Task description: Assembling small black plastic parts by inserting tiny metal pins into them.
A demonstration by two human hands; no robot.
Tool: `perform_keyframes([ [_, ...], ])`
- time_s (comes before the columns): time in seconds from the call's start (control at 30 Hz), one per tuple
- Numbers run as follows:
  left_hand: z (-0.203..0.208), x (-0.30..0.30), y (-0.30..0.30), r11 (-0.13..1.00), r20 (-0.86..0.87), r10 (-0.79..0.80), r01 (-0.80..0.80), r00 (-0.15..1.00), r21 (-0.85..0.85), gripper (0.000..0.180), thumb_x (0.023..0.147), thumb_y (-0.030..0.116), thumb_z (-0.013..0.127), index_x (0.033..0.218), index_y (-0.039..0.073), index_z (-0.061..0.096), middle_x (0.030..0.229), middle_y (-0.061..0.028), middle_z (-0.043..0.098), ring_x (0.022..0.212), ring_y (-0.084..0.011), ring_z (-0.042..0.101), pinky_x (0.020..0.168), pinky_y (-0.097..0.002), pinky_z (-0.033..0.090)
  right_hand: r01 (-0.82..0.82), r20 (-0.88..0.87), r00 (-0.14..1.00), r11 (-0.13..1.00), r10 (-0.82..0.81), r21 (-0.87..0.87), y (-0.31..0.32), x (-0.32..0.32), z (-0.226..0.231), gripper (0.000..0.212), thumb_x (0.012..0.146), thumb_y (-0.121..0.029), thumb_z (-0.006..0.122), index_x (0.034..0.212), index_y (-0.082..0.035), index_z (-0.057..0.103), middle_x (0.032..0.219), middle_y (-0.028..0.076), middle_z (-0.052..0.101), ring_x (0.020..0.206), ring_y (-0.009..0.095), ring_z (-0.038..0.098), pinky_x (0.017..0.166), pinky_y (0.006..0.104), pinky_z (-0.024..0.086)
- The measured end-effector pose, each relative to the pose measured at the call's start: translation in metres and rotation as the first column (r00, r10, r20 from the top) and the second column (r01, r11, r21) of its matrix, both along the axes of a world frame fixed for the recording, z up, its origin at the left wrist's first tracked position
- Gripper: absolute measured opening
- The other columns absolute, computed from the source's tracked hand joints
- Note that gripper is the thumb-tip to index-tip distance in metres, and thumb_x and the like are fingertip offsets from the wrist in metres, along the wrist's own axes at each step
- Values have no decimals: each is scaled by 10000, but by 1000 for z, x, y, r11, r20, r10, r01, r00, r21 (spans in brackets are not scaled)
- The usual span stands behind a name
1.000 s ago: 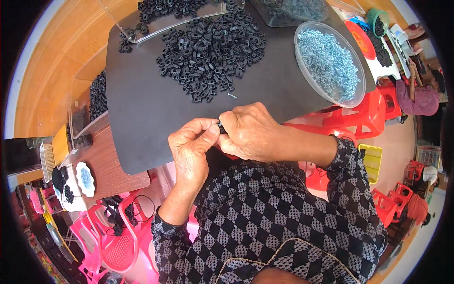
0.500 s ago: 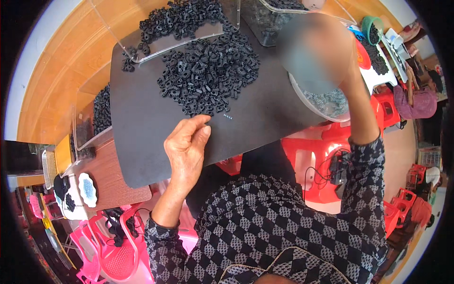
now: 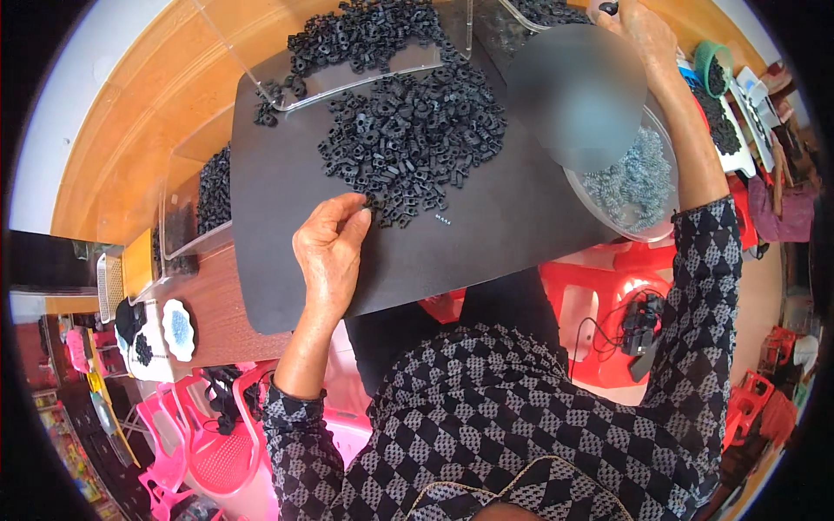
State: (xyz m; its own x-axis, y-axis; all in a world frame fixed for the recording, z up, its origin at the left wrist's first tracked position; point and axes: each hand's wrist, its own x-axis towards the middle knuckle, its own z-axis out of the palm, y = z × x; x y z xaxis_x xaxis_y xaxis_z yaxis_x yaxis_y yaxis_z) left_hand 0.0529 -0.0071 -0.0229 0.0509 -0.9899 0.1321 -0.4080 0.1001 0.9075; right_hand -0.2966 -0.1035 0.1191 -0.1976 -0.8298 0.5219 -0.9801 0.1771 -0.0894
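Observation:
My left hand (image 3: pixel 328 252) is at the near left edge of a heap of small black plastic parts (image 3: pixel 417 130). Its thumb and forefinger are pinched together, and whatever sits between the tips is too small to name. Far to the right, my right hand (image 3: pixel 645 36) is raised over the clear bin at the back, its fingers closed on a small black plastic part (image 3: pixel 610 8). A tiny pale coiled piece (image 3: pixel 443 220) lies on the dark board (image 3: pixel 287 200), just right of the heap's near end. A round blur hides the area below my right hand.
Under my right forearm stands a round clear tub (image 3: pixel 618 227) of pale blue-grey coiled pieces (image 3: pixel 638 187). A clear bin (image 3: pixel 365 89) at the back spills more black parts. A green basket (image 3: pixel 714 71) stands far right. Red stools (image 3: pixel 599 347) and pink chairs (image 3: pixel 221 456) surround me.
The view has shifted, so the table appears farther right. My right hand has moved out from the blur toward the back right. My left hand stays pinched beside the heap, slightly farther left along it.

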Motion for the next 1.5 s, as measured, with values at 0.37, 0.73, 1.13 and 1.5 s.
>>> perform_keyframes([
  [0.37,5,3,-4,981,189,20,17,982,-193,152,756,14,641,905,38,660,700,-57,575,638,-140,556,613,-258,443,-648,-152,761,724,631,-236,54,50,-59,138,800,-223,606,817,-88,626,783,76,626,674,266,596,597,389,485],
  [0.73,6,-5,18,973,169,-40,77,985,-218,188,745,-22,645,923,35,660,698,-47,563,614,-128,542,591,-241,439,-760,228,625,649,747,-41,109,133,-144,224,678,-153,729,734,-41,543,686,85,506,658,264,503,562,383,417],
  [1.13,30,-15,-23,957,289,-27,109,957,-271,139,741,28,632,878,31,652,714,-88,592,655,-230,590,616,-319,459,-712,388,575,674,720,-196,118,126,-144,147,730,-50,681,781,-33,545,651,77,544,585,267,509,530,374,413],
  [1.5,21,-21,-77,951,508,80,88,857,-298,261,679,124,720,927,65,666,797,-69,579,826,-255,572,741,-374,437,-643,502,531,711,682,-285,129,127,-147,145,722,-26,694,775,-42,560,651,68,547,581,229,519,509,344,406],
])
